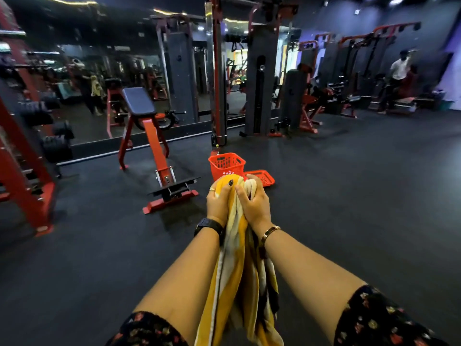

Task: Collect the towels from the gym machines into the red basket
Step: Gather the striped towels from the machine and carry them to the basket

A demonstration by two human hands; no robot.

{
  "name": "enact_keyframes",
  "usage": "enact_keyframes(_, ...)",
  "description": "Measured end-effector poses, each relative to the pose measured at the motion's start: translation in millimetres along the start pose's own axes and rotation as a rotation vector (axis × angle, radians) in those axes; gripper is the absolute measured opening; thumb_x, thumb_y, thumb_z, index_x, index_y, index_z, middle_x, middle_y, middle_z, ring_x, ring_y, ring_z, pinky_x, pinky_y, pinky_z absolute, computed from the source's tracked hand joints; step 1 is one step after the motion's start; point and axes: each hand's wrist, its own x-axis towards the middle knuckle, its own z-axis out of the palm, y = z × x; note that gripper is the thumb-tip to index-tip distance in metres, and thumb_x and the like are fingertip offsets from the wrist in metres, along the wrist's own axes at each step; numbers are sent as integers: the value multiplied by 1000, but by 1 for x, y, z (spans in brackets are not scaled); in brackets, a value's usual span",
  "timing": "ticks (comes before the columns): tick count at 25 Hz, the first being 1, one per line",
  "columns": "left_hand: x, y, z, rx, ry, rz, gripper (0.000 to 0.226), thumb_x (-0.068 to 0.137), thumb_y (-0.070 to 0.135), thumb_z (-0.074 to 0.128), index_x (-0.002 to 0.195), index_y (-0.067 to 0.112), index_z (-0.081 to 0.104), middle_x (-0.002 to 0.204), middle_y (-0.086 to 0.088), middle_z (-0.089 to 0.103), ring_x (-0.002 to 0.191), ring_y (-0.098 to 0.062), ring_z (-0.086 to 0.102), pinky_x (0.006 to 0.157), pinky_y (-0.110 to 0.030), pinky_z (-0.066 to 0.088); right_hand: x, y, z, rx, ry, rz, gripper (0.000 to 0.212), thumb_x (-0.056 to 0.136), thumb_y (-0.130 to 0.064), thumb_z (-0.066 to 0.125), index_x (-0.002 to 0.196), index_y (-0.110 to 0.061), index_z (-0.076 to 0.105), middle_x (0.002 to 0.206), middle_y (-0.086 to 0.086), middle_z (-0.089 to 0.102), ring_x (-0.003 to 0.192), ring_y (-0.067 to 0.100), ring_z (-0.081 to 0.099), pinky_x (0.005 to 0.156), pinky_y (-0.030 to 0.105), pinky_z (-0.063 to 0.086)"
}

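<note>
We are holding both arms out ahead, floral sleeves at the bottom edge. A yellow and cream striped towel [234,275] is hanging bunched between our forearms, its tail dropping out of view below. Our left hand [219,204] is clenching the towel's upper end, fingers curled over the yellow part; a ring is showing on one finger and a black watch [209,224] is sitting on the wrist. Our right hand [254,204] is gripping the same bundle just beside the left, thumb across the cream folds; a gold bracelet [270,232] is circling that wrist.

Just past the hands, the red basket [226,166] is standing upright on the dark floor [349,196]. Its inside is not visible from here. A flat red lid [262,176] is lying on the floor touching its right side.

To the left, a red bench [147,136] with a dark pad is standing near a mirror wall. Farther back, cable machines are lining the wall. At far right a person in a white shirt [399,68] is standing by the machines.
</note>
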Motion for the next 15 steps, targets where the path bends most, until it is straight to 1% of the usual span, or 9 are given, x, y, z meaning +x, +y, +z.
enact_keyframes(2, 51, -6, 8, 20, -31, -4, 30, 92, 15, 56, 120, 6, 55, 113, -13, 62, 99, -22, 59, 83, -31, 50, 45, 15, 15, -24, -10, 9, 64, 76, -61, 54, 131, -27, 46, 121, 0, 61, 108, 19, 60, 97, 41, 48)
enact_keyframes(5, 134, -13, 26, 31, -33, 0, 33, 91, 15, 58, 122, 5, 55, 117, -16, 62, 102, -23, 58, 94, -38, 49, 121, 40, 37, 0, 13, 24, 49, 84, -47, 61, 127, -27, 48, 113, -3, 61, 103, 17, 61, 94, 41, 49)
enact_keyframes(8, 212, -20, 47, 15, -48, -22, 34, 90, 18, 59, 123, 10, 53, 119, -13, 61, 106, -25, 59, 97, -40, 48, 195, 65, 57, 16, 33, 18, 46, 86, -44, 62, 126, -27, 48, 111, -3, 61, 101, 16, 61, 93, 40, 50)
enact_keyframes(10, 256, -27, 60, 17, -54, -20, 33, 90, 19, 60, 122, 12, 54, 122, -14, 61, 109, -28, 60, 98, -42, 49, 240, 81, 68, 24, 42, -3, 51, 84, -49, 60, 127, -25, 48, 110, -2, 62, 100, 17, 62, 92, 39, 51)
enact_keyframes(12, 309, -32, 79, 37, -56, -1, 37, 90, 16, 60, 125, 8, 53, 123, -15, 61, 109, -28, 60, 97, -40, 49, 295, 101, 79, 49, 52, -9, 56, 80, -56, 57, 127, -26, 47, 107, 0, 63, 97, 16, 63, 90, 39, 53)
enact_keyframes(13, 336, -34, 88, 48, -55, 10, 39, 90, 16, 60, 127, 8, 52, 122, -15, 61, 108, -26, 60, 95, -38, 49, 324, 111, 85, 57, 49, -10, 55, 81, -56, 57, 127, -26, 47, 106, 1, 64, 95, 17, 64, 88, 41, 54)
enact_keyframes(15, 392, -32, 109, 58, -53, 28, 39, 90, 16, 60, 127, 8, 52, 117, -11, 62, 102, -21, 59, 84, -28, 51, 387, 129, 96, 55, 36, -16, 52, 83, -53, 57, 127, -26, 47, 106, 2, 65, 93, 17, 64, 87, 43, 54)
